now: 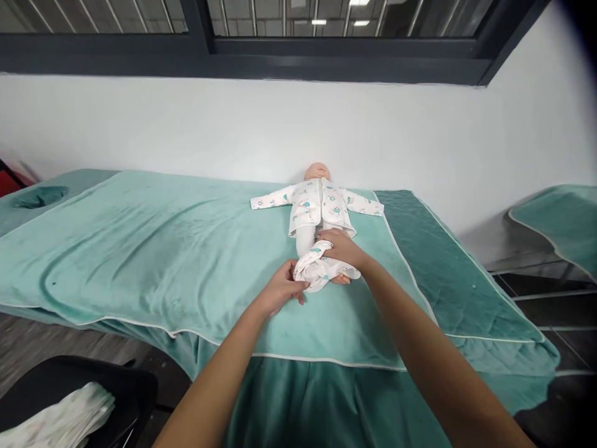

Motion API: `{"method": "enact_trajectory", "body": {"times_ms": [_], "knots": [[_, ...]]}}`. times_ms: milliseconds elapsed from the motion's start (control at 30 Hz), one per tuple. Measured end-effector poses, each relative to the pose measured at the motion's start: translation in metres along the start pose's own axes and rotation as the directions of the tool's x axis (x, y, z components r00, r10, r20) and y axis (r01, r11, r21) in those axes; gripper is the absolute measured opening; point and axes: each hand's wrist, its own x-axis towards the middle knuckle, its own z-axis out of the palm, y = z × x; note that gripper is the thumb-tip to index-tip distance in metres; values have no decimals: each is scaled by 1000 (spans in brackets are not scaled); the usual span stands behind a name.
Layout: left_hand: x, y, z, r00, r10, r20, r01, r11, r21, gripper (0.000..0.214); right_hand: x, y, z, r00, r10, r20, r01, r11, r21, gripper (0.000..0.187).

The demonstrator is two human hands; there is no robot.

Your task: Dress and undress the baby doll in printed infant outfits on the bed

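Observation:
A baby doll (318, 170) lies on its back on the bed, its head toward the wall. It wears a white printed jacket (308, 202), the sleeves spread out to both sides. White printed baby pants (317, 270) are bunched around its lower legs, and a foot (341, 279) shows at the right leg opening. My left hand (285, 287) pinches the pants' lower left edge between thumb and fingers. Across the doll's legs, my right hand (342, 247) grips the upper part of the pants; its fingertips are partly hidden by the cloth and the doll.
A light green sheet (153, 249) covers the bed, with a darker quilted cover (448, 274) at the right. Folded cloth (69, 414) rests on a black chair (125, 386) at lower left. Behind the bed stand a white wall (186, 124) and a dark window frame (345, 65).

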Motion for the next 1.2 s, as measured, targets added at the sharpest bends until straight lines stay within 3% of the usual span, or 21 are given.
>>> {"method": "enact_trajectory", "body": {"times_ms": [133,300,533,700,867,1100,1200], "knots": [[13,1,0,997,12,-72,4,977,215,27,-1,3,-3,999,-8,35,6,998,59,15],[34,5,-7,972,156,-176,-56,881,470,19,-4,4,-4,1000,-10,24,8,994,110,18],[66,13,-26,850,451,-272,-138,690,711,11,-6,2,-3,998,55,6,-55,990,128,29],[87,17,-37,778,567,-271,-131,568,812,15,-7,0,-4,995,100,25,-103,974,203,40],[102,19,-40,737,635,-233,-52,396,917,14,-3,-7,3,995,86,-46,-78,985,155,25],[96,14,-36,708,564,-425,164,454,876,10,6,-23,17,938,238,-251,-226,971,76,13],[74,10,-29,738,558,-380,115,451,885,28,7,-25,21,916,260,-306,-250,966,73,16]]}}
